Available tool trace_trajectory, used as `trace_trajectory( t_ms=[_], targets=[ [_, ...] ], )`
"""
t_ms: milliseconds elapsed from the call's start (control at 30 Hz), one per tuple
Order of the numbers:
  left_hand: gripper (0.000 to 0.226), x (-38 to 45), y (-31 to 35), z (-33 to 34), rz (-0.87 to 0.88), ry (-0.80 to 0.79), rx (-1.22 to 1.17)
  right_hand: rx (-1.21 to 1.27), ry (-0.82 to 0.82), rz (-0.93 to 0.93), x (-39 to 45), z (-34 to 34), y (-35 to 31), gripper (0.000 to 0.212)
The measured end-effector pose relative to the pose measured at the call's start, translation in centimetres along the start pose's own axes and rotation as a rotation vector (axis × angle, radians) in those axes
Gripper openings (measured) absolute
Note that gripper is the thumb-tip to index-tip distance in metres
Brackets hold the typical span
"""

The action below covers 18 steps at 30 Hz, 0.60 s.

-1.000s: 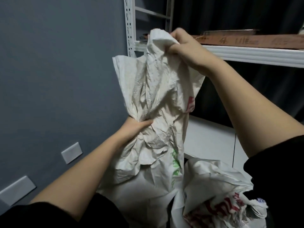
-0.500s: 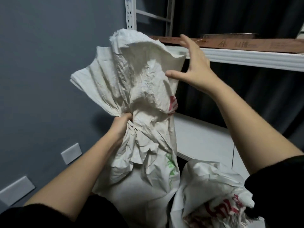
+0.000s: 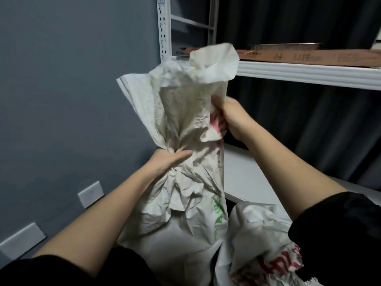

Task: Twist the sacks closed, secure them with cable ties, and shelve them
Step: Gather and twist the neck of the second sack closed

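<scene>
From the head camera, a crumpled white sack (image 3: 191, 141) stands upright in front of the person, just before a white metal shelf rack (image 3: 164, 34). The left hand (image 3: 165, 162) grips the sack at its gathered neck, thumb laid across the bunched folds, so the fabric pinches in tightly there and flares out above. The right hand (image 3: 231, 118) holds the loose upper part of the sack from the right side, fingers curled into the material beside a patch of red print. The open mouth of the sack flops over at the top, level with the upper shelf (image 3: 309, 73) of the rack. Green print shows lower down on the sack's right side.

A second sack (image 3: 261, 244), white with red lettering, lies slumped at lower right, touching the first one. Behind it sits the lower shelf board (image 3: 247, 178), white and flat. A long brown cardboard box (image 3: 309, 56) lies on the upper shelf. The wall (image 3: 72, 100) to the left is grey, with two pale outlet plates (image 3: 90, 194) low down. Dark curtains (image 3: 309, 120) hang behind the rack. Both arms wear black sleeves (image 3: 340, 234).
</scene>
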<state>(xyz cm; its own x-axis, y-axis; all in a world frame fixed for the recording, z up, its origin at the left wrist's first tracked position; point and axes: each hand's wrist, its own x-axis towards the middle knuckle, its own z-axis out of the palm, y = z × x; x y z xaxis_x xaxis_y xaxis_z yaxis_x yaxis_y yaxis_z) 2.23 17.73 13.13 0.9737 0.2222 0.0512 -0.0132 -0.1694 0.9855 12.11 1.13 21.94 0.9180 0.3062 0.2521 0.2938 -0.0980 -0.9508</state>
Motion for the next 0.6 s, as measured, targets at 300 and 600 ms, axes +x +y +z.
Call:
trace_trajectory(
  t_ms=[300,600],
  targets=[
    [0.046,0.1,-0.6,2.1,0.089,-0.023,-0.007,0.354,0.008,-0.079,-0.3,2.2,-5.3,0.027],
    [0.02,0.7,0.4,0.5,0.001,0.192,-0.41,0.08,-0.281,0.055,-0.1,0.2,0.2,0.083]
  ],
)
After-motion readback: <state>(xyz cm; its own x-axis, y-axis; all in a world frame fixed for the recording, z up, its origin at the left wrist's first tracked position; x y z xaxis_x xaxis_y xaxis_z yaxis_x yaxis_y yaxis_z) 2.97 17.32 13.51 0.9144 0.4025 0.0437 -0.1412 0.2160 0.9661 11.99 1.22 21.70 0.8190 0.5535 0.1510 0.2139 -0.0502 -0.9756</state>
